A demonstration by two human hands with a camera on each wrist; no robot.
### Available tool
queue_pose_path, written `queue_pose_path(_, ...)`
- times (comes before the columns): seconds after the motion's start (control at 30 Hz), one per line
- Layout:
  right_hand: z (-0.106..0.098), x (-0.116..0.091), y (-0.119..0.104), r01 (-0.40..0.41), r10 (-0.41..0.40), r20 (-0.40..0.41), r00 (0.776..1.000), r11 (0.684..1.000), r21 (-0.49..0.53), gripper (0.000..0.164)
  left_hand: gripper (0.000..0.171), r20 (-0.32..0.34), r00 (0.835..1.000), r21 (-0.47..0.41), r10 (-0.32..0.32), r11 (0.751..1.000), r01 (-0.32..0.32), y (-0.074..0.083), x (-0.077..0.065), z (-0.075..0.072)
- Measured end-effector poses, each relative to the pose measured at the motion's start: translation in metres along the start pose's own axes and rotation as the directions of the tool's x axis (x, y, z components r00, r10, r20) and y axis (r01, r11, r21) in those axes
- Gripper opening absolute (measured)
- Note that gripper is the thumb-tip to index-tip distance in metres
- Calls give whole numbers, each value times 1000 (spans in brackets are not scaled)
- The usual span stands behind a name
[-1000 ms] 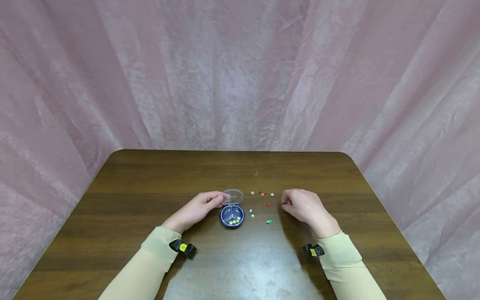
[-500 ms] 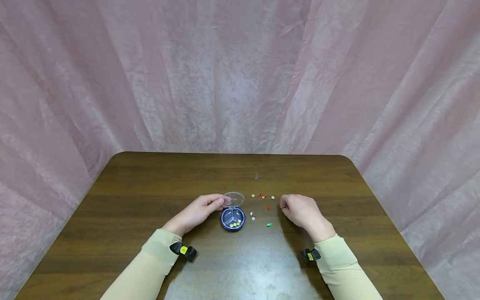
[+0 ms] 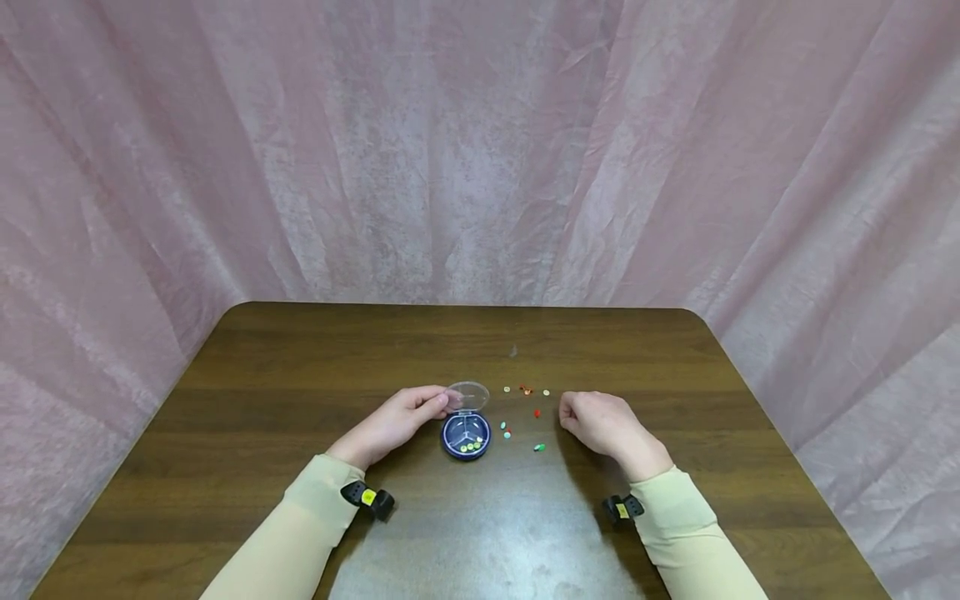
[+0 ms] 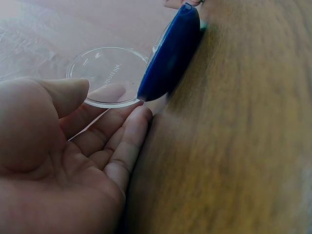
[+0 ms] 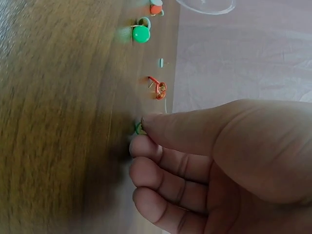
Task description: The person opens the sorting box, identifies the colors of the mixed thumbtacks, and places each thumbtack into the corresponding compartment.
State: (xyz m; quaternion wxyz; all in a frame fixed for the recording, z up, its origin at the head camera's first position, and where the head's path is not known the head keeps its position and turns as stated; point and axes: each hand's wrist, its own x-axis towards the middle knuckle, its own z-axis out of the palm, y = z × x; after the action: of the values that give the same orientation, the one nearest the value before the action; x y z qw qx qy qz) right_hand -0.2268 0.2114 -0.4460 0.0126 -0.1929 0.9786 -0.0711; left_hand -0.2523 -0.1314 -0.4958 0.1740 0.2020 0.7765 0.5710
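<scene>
A round blue pill box (image 3: 466,450) stands on the table with its clear lid (image 3: 472,397) raised. Its tray has three compartments, with several small yellow-green round pieces (image 3: 470,447) in the front one. My left hand (image 3: 390,423) holds the lid's left edge; in the left wrist view the thumb lies over the lid (image 4: 109,73) and fingers sit behind it. To the right, my right hand (image 3: 603,425) is low over the table. Thumb and index finger pinch a tiny green-and-yellow piece (image 5: 140,128), mostly hidden by the fingertips.
Between box and right hand lie a green-and-white capsule (image 3: 539,447), a red piece (image 3: 537,413), a pale blue piece (image 3: 507,435), orange-red pieces (image 3: 527,392) and pale round pieces (image 3: 546,392). A pink curtain (image 3: 480,150) hangs behind the wooden table (image 3: 337,342).
My right hand has come slightly nearer and left, its fingers drawn closer together. My left hand stays at the lid. The head view has tilted a little.
</scene>
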Motion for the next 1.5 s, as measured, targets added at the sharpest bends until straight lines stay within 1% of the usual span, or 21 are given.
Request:
queue_pose_path(0.17,1,0,1,-12,12,30,999,1000,4,19,40,3,1000,-5,5,1000,-5,1,1,0)
queue_pose_path(0.4,3,0,3,-9,8,22,1000,1000,21,20,41,8,1000,-33,9,999,-9,-1,1,0)
queue_pose_path(0.63,6,4,7,-21,21,21,1000,999,38,20,41,10,1000,-20,11,1000,-11,1,1,0)
queue_pose_path(0.83,6,5,8,-24,22,26,999,998,62,20,41,8,1000,-35,9,999,-9,3,0,1)
queue_pose_path(1.0,4,5,9,-18,18,-5,1000,998,53,20,41,6,1000,-39,5,999,-5,4,-1,1)
queue_pose_path(1.13,3,4,9,-38,39,-28,999,998,46,19,41,4,1000,-43,4,999,-3,3,0,1)
queue_pose_path(1.33,3,3,9,-32,33,-7,999,999,43,18,41,1,1000,-41,7,999,-7,3,-1,2)
queue_pose_path(1.5,6,3,10,-29,29,-5,1000,999,14,20,40,6,1000,-39,7,999,-6,2,-1,2)
